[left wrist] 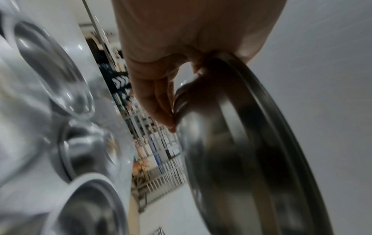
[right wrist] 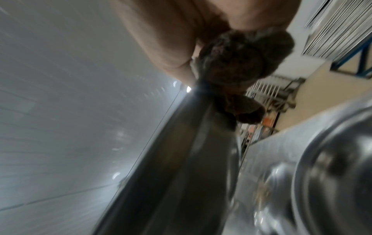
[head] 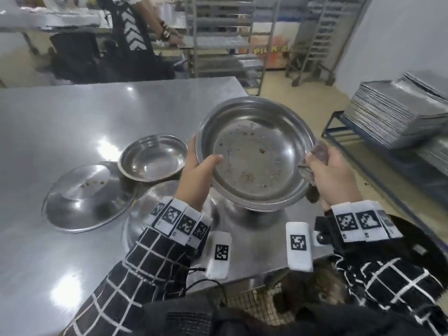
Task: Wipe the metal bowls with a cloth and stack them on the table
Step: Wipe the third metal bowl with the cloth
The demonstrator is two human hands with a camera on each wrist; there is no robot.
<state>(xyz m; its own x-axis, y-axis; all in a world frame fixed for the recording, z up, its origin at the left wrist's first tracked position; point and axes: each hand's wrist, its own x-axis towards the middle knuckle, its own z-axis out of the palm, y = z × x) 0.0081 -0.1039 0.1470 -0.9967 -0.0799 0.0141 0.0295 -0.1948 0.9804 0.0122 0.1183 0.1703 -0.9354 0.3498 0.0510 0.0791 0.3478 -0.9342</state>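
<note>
Left hand grip: thumb hooked over the near-left rim onto the inside wall, fingers curled behind against the outer wall, so it pinches the rim of the held bowl. Right hand grip: closed round a bunched dark cloth, pressed against the bowl's right rim; whether fingers wrap the rim itself I can't tell. Bowl is up off the counter, held between both hands above an inverted bowl at the near edge. It's round, so no real long axis; what matters is the opening, tilted up and back toward the wearer, bottom facing away and down. Likely reason: exposes the speckled, stained inside for wiping while the left hand braces against cloth pressure. Judgement: wiping of this bowl is just starting, residue still all over the base. Further left, another inverted bowl sits dome-up on the counter with crumbs on its base. Behind it an upright bowl, opening up. Far: tray racks, stacked trays, another person at the back.
</note>
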